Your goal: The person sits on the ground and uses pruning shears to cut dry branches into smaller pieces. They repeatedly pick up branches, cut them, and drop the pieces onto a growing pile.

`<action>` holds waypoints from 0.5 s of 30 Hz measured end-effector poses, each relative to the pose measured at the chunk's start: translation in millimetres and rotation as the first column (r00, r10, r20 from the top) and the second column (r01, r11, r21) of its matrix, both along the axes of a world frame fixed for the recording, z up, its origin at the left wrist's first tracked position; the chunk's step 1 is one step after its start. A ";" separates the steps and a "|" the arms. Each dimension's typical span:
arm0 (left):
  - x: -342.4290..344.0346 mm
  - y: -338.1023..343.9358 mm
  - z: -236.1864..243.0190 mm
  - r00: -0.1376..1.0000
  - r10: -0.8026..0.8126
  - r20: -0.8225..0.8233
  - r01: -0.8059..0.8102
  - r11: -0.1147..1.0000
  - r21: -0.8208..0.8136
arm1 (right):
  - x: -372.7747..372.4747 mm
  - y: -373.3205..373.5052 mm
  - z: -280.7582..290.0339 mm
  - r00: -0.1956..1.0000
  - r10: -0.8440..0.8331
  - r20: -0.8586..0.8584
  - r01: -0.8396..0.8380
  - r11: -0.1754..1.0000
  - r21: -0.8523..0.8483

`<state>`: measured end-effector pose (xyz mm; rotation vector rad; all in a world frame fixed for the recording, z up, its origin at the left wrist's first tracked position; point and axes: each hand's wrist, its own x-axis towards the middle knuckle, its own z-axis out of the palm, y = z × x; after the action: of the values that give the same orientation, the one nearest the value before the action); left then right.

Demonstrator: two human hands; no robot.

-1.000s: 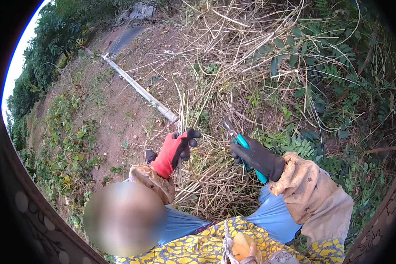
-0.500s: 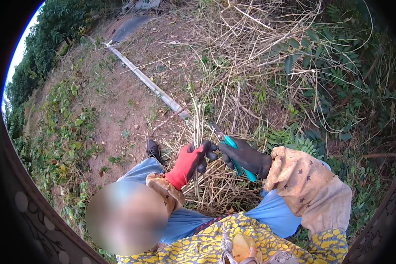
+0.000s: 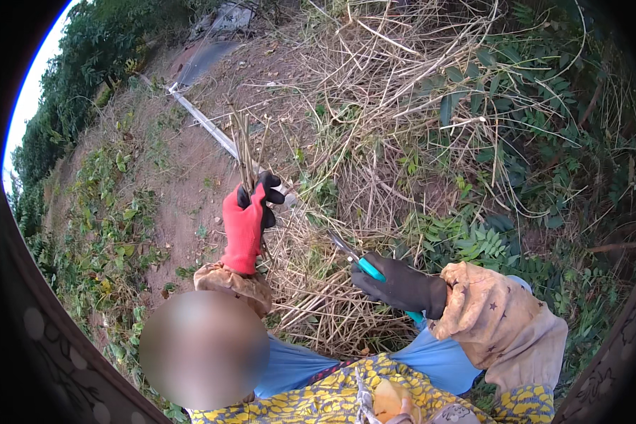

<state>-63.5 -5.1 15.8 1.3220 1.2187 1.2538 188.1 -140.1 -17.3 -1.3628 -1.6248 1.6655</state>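
My left hand (image 3: 247,215), in a red and black work glove, is closed round a bundle of thin dry stems (image 3: 244,152) that point up and away from me. My right hand (image 3: 396,283), in a dark glove, grips pruning shears (image 3: 372,269) with teal handles. Their metal blades point up and left, apart from the stems in my left hand. Below and between both hands lies a pile of cut dry stems (image 3: 325,304) on the ground.
A long pale pole (image 3: 208,126) lies on the brown soil ahead to the left. Tangled dry stalks (image 3: 403,85) spread across the far right, with green leafy plants (image 3: 487,244) beside my right hand. Low green plants (image 3: 113,240) grow at the left.
My left hand has moved left and away from me with the bundle of stems, apart from the shears. My right hand has come slightly nearer with the shears.
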 end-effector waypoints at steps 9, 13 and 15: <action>86.1 111.4 23.2 0.167 0.134 -0.977 0.255 0.951 0.174 | 21.3 -4.1 15.7 0.989 -0.036 0.141 0.021 0.994 0.107; 106.5 165.3 -51.6 0.742 -0.327 -0.585 0.263 0.945 -0.195 | 24.9 2.4 27.3 0.980 -0.048 0.191 0.030 0.995 0.097; 147.8 151.6 -56.4 0.899 -0.404 -0.171 0.343 0.891 -0.298 | 41.7 3.0 19.7 0.969 -0.126 0.214 0.095 0.984 0.150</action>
<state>84.3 146.5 -40.6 1.4464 1.1652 0.6527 229.8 -137.1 2.4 -1.5838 -1.7158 1.3487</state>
